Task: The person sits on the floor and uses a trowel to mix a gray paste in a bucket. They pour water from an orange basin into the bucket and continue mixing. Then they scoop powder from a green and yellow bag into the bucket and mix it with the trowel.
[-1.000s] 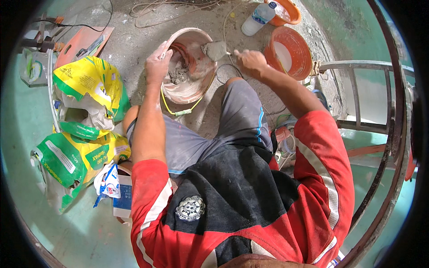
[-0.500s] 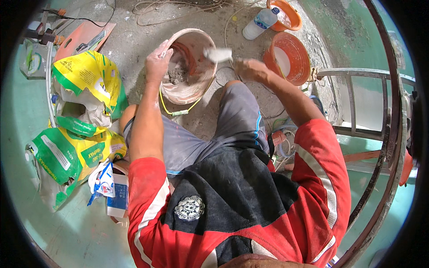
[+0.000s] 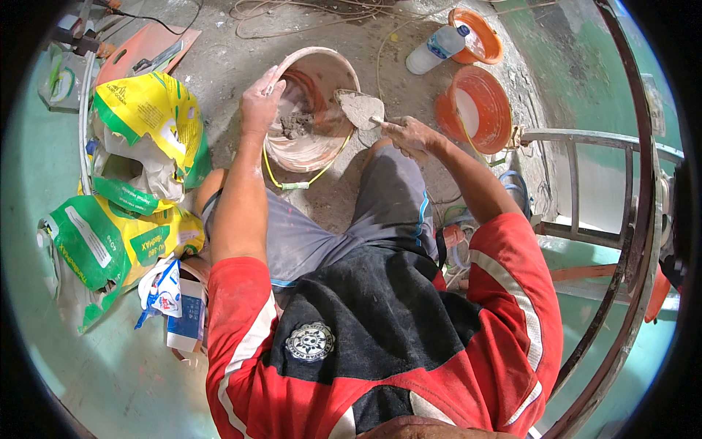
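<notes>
My left hand (image 3: 261, 102) is closed on the left rim of a mortar-smeared bucket (image 3: 322, 150), which tilts between my legs with its mouth toward me. Grey, lumpy mortar (image 3: 296, 126) lies inside it, and a yellow wire handle with a pale green grip hangs over the near rim. At the bucket's right rim, my right hand (image 3: 412, 137) grips the handle of a trowel (image 3: 360, 111). The trowel's blade is coated in pale mortar and overlaps the rim.
Two orange buckets (image 3: 447, 117) (image 3: 497, 45) with whitish contents stand at the right, beside a plastic bottle (image 3: 431, 55). Yellow-green bags (image 3: 146, 110) and a blue-white box (image 3: 188, 316) sit at my left. A metal frame (image 3: 578, 135) rises at right; a cord (image 3: 292, 9) lies on the floor beyond.
The blurred trowel has turned and come slightly nearer me, its coated blade now showing flat at the bucket's right rim. My left hand keeps its hold on the rim.
</notes>
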The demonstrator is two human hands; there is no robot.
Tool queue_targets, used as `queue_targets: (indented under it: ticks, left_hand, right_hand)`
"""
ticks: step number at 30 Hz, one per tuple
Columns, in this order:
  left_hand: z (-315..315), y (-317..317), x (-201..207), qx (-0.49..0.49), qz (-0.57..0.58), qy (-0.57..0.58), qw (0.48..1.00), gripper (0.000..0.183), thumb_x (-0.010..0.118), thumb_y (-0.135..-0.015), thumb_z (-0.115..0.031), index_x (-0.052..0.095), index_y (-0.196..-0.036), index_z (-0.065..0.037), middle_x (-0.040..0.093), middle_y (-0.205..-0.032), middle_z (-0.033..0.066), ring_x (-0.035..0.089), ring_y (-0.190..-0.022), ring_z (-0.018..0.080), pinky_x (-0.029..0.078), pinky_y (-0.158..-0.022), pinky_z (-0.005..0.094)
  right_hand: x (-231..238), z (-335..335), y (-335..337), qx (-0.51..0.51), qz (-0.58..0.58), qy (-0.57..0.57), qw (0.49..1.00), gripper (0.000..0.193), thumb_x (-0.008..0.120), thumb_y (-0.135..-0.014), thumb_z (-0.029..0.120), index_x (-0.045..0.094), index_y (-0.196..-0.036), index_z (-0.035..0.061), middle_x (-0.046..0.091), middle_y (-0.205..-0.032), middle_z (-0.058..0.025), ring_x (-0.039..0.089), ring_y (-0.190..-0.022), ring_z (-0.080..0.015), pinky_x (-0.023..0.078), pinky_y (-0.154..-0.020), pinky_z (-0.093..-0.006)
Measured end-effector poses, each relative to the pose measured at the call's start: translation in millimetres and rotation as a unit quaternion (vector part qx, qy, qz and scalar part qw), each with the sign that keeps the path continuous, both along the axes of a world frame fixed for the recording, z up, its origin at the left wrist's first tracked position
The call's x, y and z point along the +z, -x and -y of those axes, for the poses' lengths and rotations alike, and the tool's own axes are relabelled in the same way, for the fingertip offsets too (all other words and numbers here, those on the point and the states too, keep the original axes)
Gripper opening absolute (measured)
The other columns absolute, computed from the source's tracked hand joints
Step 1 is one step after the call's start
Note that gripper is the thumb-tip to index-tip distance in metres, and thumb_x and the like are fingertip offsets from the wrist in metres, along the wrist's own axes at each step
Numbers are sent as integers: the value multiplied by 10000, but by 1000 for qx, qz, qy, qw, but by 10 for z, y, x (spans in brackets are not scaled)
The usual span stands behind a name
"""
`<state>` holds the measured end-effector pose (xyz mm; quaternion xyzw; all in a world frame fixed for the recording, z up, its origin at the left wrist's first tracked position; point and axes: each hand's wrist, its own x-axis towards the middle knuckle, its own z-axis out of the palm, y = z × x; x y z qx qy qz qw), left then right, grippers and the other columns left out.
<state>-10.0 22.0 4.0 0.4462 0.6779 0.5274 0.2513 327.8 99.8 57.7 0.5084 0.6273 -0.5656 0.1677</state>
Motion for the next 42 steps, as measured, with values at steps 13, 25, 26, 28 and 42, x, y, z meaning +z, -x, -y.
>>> queue_targets:
  ticks: [13,25,26,28,42]
  left_hand:
    - [102,90,23,-24,56,12,998,419,696,-878,-139,603,-1252,26,660,-1203,121,608,-1082,139,452,-954,271]
    - [21,102,-85,26,20,-9,999,397,697,-859,-132,625,-1215,30,674,-1176,160,641,-1068,177,473,-928,282]
    - [16,107,-74,35,15,-5,999,400,696,-858,-139,626,-1215,28,673,-1178,163,644,-1067,183,474,-927,284]
    - [-1,133,-34,44,4,10,999,405,690,-860,-147,622,-1218,29,670,-1180,169,646,-1069,193,476,-924,287]
    - [21,498,-389,116,-1,44,992,428,688,-855,-216,628,-1210,17,671,-1159,191,655,-1066,255,481,-920,323]
  right_hand:
    - [-570,-723,-660,230,8,-169,958,423,580,-933,387,634,-1100,3,674,-909,-187,638,-876,-308,490,-771,-418]
    - [53,184,-401,179,74,-368,909,311,584,-902,288,538,-1062,26,645,-893,-231,646,-882,-398,511,-765,-495]
    - [7,363,-280,186,1,-391,901,305,566,-910,252,541,-1098,13,623,-929,-249,630,-902,-416,515,-762,-493]
    - [-79,618,-66,195,-44,-372,907,351,551,-899,179,532,-1201,2,585,-901,-249,592,-864,-420,509,-776,-497]
    - [-267,364,-848,351,143,-429,820,452,534,-861,150,556,-1305,230,554,-1036,-143,557,-975,-344,501,-807,-425]
